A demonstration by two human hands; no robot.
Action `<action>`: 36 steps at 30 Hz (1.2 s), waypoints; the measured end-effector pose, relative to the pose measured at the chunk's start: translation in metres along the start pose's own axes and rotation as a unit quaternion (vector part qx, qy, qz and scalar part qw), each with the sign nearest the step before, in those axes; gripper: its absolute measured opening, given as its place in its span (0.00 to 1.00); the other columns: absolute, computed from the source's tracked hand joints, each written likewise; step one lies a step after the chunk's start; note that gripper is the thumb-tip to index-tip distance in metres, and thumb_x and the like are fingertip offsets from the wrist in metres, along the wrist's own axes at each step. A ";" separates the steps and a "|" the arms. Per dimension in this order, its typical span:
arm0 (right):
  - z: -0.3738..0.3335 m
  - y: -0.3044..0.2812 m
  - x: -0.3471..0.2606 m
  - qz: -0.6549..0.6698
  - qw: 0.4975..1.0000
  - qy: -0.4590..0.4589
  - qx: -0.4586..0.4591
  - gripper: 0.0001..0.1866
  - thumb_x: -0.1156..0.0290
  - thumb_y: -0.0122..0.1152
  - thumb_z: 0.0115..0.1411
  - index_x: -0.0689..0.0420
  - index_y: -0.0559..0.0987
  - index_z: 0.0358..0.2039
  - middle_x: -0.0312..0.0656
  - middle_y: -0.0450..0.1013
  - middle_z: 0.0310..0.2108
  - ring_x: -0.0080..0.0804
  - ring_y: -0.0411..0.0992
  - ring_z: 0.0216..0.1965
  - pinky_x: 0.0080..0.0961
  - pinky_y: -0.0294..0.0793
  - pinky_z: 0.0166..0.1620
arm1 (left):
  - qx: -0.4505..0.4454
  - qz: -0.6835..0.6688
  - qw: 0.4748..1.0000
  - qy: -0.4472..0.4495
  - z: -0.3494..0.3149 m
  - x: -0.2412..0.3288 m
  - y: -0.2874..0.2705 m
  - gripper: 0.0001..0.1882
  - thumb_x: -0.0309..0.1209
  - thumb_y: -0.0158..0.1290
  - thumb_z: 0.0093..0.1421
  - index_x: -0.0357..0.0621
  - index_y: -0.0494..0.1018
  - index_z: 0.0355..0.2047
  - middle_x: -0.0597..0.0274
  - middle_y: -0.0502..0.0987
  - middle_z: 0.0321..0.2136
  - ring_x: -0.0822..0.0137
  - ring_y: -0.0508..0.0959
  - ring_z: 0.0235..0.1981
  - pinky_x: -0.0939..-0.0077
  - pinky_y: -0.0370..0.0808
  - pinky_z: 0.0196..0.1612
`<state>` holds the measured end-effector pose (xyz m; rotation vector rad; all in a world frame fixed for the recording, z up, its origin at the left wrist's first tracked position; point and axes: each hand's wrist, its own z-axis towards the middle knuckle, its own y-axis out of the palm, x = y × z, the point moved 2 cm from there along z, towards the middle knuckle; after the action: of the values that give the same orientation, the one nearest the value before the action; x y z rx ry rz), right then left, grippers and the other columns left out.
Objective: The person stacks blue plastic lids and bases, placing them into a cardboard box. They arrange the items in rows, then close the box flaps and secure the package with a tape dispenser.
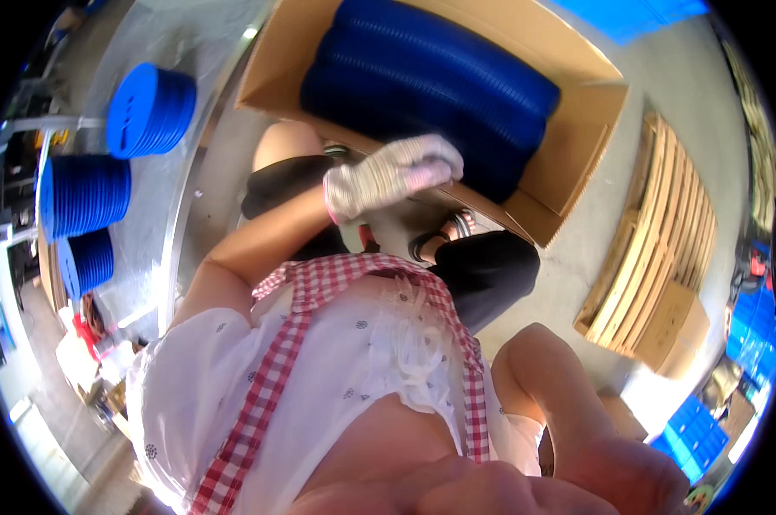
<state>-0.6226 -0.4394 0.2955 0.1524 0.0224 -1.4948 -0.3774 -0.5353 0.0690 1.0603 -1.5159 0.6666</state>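
Observation:
My left hand point(394, 174), in a pale knitted work glove, reaches across to the near edge of an open cardboard box point(568, 184). Its fingers curl over that edge and appear closed on it. Inside the box lie rows of blue ridged round pieces point(431, 73), packed on their sides like long rolls. My right arm is bent up, with the right hand point(624, 472) near the lower right edge, close to the camera. That hand looks bare; its fingers are hidden or cut off, so their state does not show.
Several stacks of blue discs point(152, 112) stand on a shiny table point(169, 51) at the left. A slatted wooden pallet point(654, 249) and a smaller cardboard carton point(667, 322) sit at the right. Blue crates point(692, 438) are farther right. My feet are beside the box.

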 end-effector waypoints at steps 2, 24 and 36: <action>-0.001 0.007 -0.002 0.024 1.000 -0.005 -0.017 0.17 0.68 0.50 0.65 0.64 0.73 0.50 0.43 0.70 0.49 0.37 0.67 0.52 0.32 0.69 0.54 | 0.006 -0.002 0.999 0.033 -0.026 -0.009 -0.002 0.12 0.30 0.47 0.68 0.38 0.71 0.47 0.60 0.75 0.42 0.70 0.75 0.45 0.74 0.73 0.51; -0.038 0.130 0.079 0.430 0.876 0.218 -0.021 0.19 0.67 0.56 0.63 0.56 0.73 0.54 0.40 0.71 0.42 0.31 0.69 0.39 0.23 0.66 0.42 | 0.742 0.439 0.499 0.089 -0.454 0.048 -0.170 0.13 0.32 0.55 0.65 0.39 0.72 0.47 0.64 0.77 0.36 0.72 0.75 0.38 0.75 0.74 0.43; -0.201 0.127 0.148 0.095 0.797 0.570 -0.176 0.17 0.78 0.49 0.67 0.60 0.69 0.56 0.41 0.69 0.52 0.27 0.71 0.39 0.19 0.70 0.39 | 0.930 0.036 0.322 -0.175 -0.765 -0.113 -0.328 0.27 0.45 0.58 0.54 0.39 0.76 0.49 0.49 0.79 0.48 0.49 0.79 0.48 0.65 0.74 0.49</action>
<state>-0.4686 -0.5542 0.0915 0.7138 1.2204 -0.9776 0.2630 0.0081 0.0884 2.8550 -0.2410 2.6174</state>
